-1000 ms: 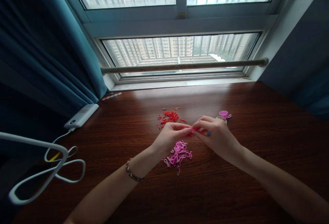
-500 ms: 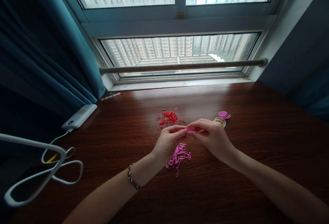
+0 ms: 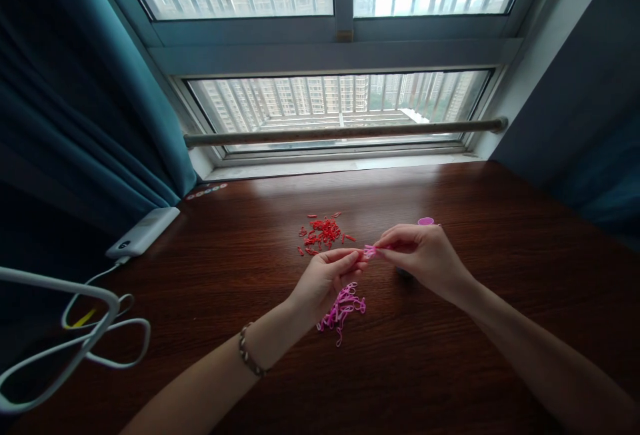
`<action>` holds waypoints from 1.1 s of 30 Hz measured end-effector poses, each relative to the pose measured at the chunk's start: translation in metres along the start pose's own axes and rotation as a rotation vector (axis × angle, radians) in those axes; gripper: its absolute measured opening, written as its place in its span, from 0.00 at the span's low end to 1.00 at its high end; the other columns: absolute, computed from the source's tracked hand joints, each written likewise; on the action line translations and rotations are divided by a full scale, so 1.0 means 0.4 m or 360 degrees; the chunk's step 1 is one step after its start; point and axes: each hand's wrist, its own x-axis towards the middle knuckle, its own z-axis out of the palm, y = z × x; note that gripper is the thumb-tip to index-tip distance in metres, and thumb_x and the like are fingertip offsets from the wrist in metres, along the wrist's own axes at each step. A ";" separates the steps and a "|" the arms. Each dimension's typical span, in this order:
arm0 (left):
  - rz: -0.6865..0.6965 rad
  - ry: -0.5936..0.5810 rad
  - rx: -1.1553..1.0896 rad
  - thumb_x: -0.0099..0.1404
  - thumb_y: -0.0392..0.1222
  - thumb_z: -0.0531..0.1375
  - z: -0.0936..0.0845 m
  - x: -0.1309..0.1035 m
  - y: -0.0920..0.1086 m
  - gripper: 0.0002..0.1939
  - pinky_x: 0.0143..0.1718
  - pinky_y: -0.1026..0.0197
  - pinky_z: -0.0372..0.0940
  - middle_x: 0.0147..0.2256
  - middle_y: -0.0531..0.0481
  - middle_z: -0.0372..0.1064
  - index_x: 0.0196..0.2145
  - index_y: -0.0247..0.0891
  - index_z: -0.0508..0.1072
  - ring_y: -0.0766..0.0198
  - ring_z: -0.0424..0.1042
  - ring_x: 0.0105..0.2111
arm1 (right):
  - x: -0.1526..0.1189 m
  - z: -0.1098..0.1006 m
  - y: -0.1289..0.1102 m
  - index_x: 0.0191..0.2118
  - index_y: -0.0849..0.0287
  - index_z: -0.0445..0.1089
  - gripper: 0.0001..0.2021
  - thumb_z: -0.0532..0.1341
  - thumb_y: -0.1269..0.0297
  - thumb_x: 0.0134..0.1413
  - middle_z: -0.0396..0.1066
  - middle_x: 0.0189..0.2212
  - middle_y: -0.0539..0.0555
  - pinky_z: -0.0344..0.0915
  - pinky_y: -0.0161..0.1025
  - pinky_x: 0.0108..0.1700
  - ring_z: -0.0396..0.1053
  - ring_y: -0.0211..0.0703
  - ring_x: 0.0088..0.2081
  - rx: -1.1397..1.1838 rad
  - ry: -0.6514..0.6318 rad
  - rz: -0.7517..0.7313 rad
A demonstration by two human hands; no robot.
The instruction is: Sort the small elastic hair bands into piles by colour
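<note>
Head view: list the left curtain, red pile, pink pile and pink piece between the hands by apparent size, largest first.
1. Left curtain
2. Red pile and pink pile: too alike to rank; the left hand seems to hide part of the latter
3. Pink piece

Pinks and reds, brown, blue, white
Held piece (image 3: 370, 251) is pink; loops (image 3: 345, 305), pinkish purple; bits (image 3: 323, 231), bright red; cup (image 3: 426, 221), pink; tabletop (image 3: 425, 362), dark reddish brown with streaked wood grain; bracelet (image 3: 245, 353), alternating dark and pale; curtain (image 3: 125, 88), deep blue; boxy device (image 3: 145, 232), white; cable (image 3: 60, 280), white; window frame (image 3: 240, 32), greyish blue
</note>
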 end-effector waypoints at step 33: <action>0.0060 -0.0457 0.1661 0.55 0.45 0.59 -0.023 -0.015 0.123 0.14 0.25 0.68 0.60 0.25 0.49 0.69 0.31 0.30 0.75 0.69 0.64 0.24 | 0.031 -0.157 0.014 0.28 0.60 0.74 0.06 0.59 0.72 0.46 0.71 0.24 0.52 0.59 0.29 0.28 0.66 0.35 0.26 -0.1031 -0.0340 0.0083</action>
